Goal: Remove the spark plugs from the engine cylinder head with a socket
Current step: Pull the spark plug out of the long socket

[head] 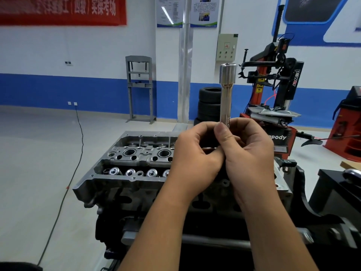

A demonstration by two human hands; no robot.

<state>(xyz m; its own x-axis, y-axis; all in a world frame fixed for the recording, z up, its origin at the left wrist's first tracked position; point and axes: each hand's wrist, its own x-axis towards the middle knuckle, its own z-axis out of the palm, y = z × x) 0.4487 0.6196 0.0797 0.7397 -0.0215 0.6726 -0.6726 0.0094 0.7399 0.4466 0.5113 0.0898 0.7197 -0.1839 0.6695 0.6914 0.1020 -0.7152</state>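
Where pale floor (39,153) met white wall with blue band (58,89), noted grey shop press (139,89), stacked tyres (209,103), red-and-black tyre changer (273,90) off right. Red banner (62,10) up top left; black cable (76,153) trailing from wall sockets across floor.

Engine cylinder head (125,165) sat on black stand (332,218), open at top. Held in its near trough: row of shiny valve-spring caps (130,172). Along its middle: round plug wells (129,152), contents too dark to tell.

Spark plug socket (227,94), long and chromed, stood upright above cylinder head, clear of it, wide end uppermost. Right hand (252,153) curled round lower end of socket, thumb pressed against shaft. Left hand (195,153) curled in close beside, fingers bent toward socket's bottom end; whether gripping anything there could not be told, that part hidden behind both hands.
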